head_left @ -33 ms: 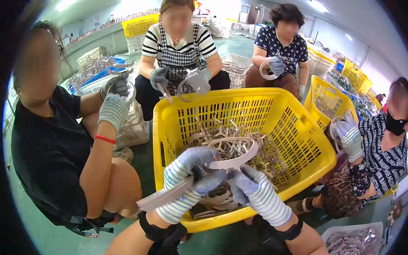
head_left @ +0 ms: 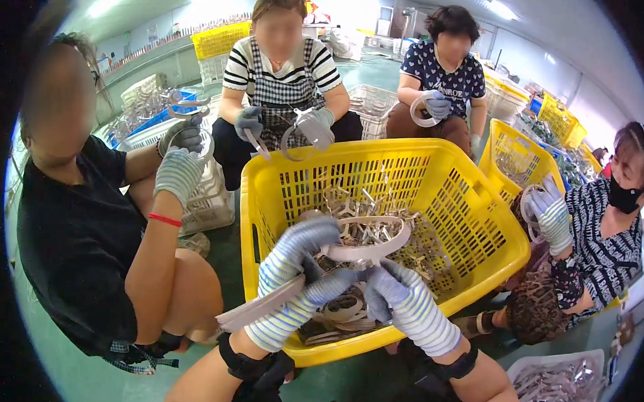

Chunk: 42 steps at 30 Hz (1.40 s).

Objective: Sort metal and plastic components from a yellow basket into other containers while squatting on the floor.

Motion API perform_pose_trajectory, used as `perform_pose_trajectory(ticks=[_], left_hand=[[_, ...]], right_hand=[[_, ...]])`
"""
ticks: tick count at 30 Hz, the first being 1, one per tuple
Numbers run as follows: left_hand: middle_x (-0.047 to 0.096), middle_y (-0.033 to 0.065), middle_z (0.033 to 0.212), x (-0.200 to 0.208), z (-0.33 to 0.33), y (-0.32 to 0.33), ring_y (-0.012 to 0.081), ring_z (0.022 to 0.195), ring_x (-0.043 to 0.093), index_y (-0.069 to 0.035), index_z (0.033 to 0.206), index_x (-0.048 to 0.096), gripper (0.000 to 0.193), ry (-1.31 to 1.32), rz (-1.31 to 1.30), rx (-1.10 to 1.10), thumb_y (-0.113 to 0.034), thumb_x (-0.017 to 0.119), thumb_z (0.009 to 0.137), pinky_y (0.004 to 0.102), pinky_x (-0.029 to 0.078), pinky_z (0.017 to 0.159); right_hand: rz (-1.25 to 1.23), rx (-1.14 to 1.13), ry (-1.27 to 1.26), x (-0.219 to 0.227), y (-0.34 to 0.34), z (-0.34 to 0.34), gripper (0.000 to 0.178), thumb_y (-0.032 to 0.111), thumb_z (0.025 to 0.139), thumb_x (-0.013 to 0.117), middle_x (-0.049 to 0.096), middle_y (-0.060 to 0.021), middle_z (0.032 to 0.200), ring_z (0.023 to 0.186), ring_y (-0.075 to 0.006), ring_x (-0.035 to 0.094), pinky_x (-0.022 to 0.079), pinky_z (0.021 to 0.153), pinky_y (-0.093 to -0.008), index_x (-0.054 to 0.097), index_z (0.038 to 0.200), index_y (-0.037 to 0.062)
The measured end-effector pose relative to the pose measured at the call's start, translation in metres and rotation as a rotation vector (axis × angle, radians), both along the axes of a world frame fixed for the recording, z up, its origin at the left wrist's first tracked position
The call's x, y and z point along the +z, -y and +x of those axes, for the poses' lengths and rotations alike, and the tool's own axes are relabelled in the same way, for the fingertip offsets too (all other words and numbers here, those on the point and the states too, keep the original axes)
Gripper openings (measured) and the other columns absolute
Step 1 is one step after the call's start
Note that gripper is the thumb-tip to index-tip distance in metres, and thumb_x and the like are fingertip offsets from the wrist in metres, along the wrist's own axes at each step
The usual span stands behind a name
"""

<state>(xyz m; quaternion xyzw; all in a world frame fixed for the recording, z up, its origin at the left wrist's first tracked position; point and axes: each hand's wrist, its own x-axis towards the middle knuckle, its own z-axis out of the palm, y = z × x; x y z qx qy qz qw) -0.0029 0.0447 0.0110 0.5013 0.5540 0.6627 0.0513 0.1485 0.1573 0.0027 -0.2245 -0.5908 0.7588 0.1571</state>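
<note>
My left hand (head_left: pixel 289 262), in a striped glove with grey fingers, is closed at the near left of the yellow basket (head_left: pixel 356 353). A pale strip (head_left: pixel 262 306) lies across its palm, between fingers and thumb. My right hand (head_left: pixel 403 294), gloved alike, pinches the near side of a pale ring-shaped band (head_left: pixel 401 238) just right of my left thumb. The band's loop hangs over the basket, and my left fingertips touch its left side. Whether strip and loop are one piece is hidden by my hands. Many thin, shiny metallic-looking pieces (head_left: pixel 365 231) lie in the basket.
Four co-workers sit round the basket, most holding similar bands in gloved hands. A second yellow basket (head_left: pixel 511 141) stands at the far right, a white tray of pieces (head_left: pixel 601 365) at the near right. White crates (head_left: pixel 212 205) stand at the left.
My left fingers have shifted slightly up and left and are blurred. The loop has tipped a little, while my right hand stays in place. The far co-worker's held piece has turned slightly.
</note>
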Motion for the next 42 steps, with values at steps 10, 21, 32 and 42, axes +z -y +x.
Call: perform_pose_trajectory(ticks=[10, 21, 32, 42], left_hand=[[0.046, 0.0048, 0.13, -0.007, -0.019, 0.0, 0.0049, 0.069, 0.046, -0.011, 0.128, 0.05, 0.066, -0.105, -0.095, -0.046, -0.013, 0.08, 0.07, 0.0194, 0.043, 0.06], [0.055, -0.0029, 0.087, 0.005, -0.013, 0.007, 0.0045, 0.063, 0.046, -0.009, 0.105, 0.059, 0.044, 0.012, -0.182, -0.063, -0.011, 0.082, 0.067, 0.02, 0.041, 0.058], [0.057, -0.0005, 0.08, 0.008, -0.001, 0.008, 0.0074, 0.066, 0.05, -0.005, 0.089, 0.06, 0.018, 0.258, -0.109, -0.022, -0.009, 0.073, 0.077, 0.0218, 0.043, 0.06], [0.056, 0.0166, 0.121, -0.019, 0.012, 0.009, 0.0295, 0.113, 0.054, -0.005, 0.124, 0.053, 0.056, -0.543, -0.321, -0.823, -0.018, 0.07, 0.072, 0.0368, 0.042, 0.098]], right_hand=[[-0.405, 0.234, -0.208, 0.008, -0.01, 0.012, 0.049, 0.046, 0.093, 0.047, 0.035, 0.0048, 0.047, 0.038, -0.0094, 0.031, 0.033, 0.045, -0.0282, 0.063, 0.102, 0.0012], [-0.428, 0.225, -0.219, 0.015, -0.005, 0.012, 0.051, 0.049, 0.092, 0.049, 0.035, 0.0039, 0.047, 0.037, -0.0089, 0.033, 0.036, 0.044, -0.0271, 0.062, 0.1, 0.0004], [-0.145, 0.071, -0.162, 0.001, -0.006, 0.003, 0.041, 0.04, 0.092, 0.054, 0.052, -0.0007, 0.065, 0.059, -0.0101, 0.05, 0.042, 0.058, -0.0245, 0.059, 0.107, 0.0025], [1.437, 0.153, 0.11, -0.031, -0.011, 0.02, 0.038, 0.008, 0.085, 0.05, 0.057, -0.0092, 0.12, 0.11, -0.0293, 0.056, 0.044, 0.096, -0.041, 0.053, 0.122, 0.0116]])
